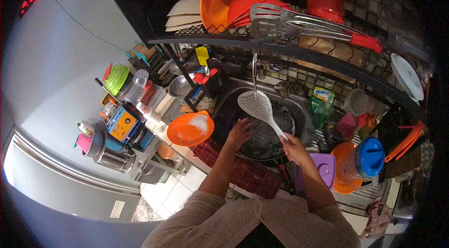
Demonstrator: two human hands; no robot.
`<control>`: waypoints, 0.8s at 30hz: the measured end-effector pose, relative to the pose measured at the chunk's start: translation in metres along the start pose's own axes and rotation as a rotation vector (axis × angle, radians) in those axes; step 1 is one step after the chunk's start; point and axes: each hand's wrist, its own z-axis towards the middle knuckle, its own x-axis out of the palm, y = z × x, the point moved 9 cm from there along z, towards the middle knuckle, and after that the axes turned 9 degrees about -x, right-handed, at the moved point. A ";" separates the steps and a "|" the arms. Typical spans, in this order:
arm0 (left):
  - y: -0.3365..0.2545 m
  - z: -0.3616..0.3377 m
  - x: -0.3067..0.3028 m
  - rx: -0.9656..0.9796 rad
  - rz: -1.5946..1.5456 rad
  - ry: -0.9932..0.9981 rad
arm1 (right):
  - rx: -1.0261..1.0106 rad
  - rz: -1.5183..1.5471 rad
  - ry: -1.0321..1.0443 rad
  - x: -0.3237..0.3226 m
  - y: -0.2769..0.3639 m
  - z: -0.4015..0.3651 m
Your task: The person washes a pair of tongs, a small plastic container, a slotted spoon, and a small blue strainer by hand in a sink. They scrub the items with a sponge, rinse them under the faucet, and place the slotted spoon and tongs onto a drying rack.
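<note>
My right hand (294, 149) is closed round the handle of a white slotted skimmer (256, 105). The skimmer's perforated head is raised over the sink, in front of the faucet (255, 68). Beside it on the left, my left hand (240, 133) is over the sink with its fingers apart, holding nothing. Below both hands a dark basin (266, 143) with water and suds sits in the metal sink (305, 122). To the left of my left hand, an orange bowl (180, 129) has white foam inside.
A black rack (280, 50) with bowls and metal utensils (308, 26) spans above the sink. On the right are a purple lid (322, 166), a blue-lidded jug (369, 157) and a green soap pouch (322, 100). A red cloth (243, 173) covers the front edge.
</note>
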 end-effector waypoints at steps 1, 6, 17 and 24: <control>-0.003 -0.006 -0.014 0.036 0.047 -0.095 | 0.004 0.000 0.003 0.001 -0.001 0.001; -0.008 -0.035 -0.022 0.120 0.017 -0.100 | -0.085 -0.288 0.001 -0.009 -0.001 -0.001; -0.004 -0.053 0.003 0.135 0.015 0.022 | -0.544 -0.993 -0.145 -0.006 0.030 -0.016; -0.014 -0.066 -0.008 0.109 0.076 -0.029 | -0.399 -1.257 -0.119 0.011 0.036 -0.020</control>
